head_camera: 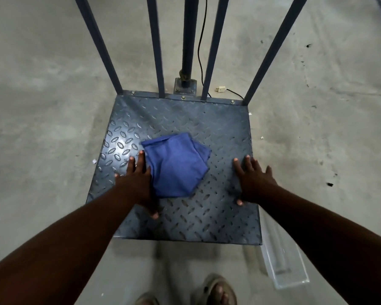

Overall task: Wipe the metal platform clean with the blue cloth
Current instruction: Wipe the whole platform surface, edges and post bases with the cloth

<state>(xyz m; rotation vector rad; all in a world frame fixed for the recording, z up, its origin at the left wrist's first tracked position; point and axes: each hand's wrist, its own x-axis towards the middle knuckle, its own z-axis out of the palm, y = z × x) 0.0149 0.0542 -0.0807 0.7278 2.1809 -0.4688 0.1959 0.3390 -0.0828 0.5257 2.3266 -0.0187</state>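
A dark blue metal platform (224, 128) with a raised diamond tread lies on the concrete floor. A folded blue cloth (176, 166) lies flat near its middle. My left hand (136, 183) is spread with straight fingers at the cloth's left edge, its inner side over or against the cloth. My right hand (253, 181) is spread flat over the platform's right side, apart from the cloth, fingers straight. Neither hand grips anything.
Several blue upright bars (156, 47) and a round post (188, 40) rise from the platform's far edge. A black cable and plug (220, 89) lie behind it. A clear plastic tray (282, 263) sits on the floor at the near right. My sandalled foot (216, 289) stands below.
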